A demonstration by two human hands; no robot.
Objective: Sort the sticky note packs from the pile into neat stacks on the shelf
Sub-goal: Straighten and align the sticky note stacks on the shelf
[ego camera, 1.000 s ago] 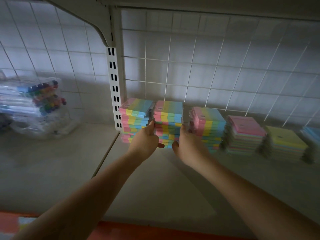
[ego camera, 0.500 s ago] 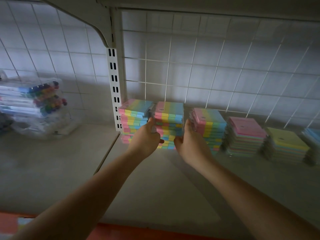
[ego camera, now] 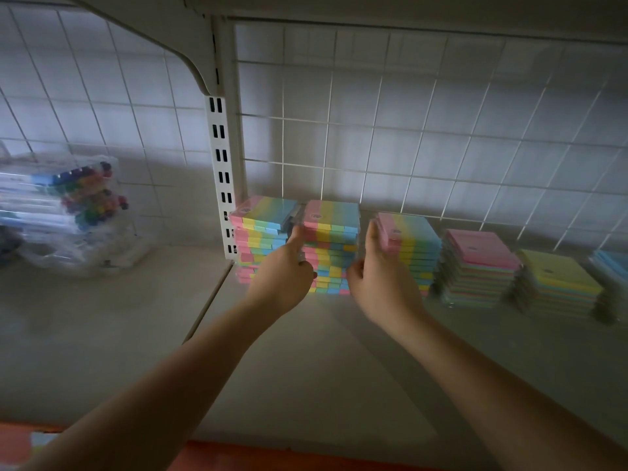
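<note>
While labels blur, both hands (ego camera: 282, 277) flank the rainbow stack (ego camera: 331, 246).

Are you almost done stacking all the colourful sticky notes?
Six stacks already stand along the shelf: three rainbow ones, then the pink stack, the yellow stack and a blue one at the edge. Right now the left hand and the right hand are squaring up the middle rainbow stack, whose packs sit a bit crooked. The pile isn't in view, so I can't tell what's left.
</note>
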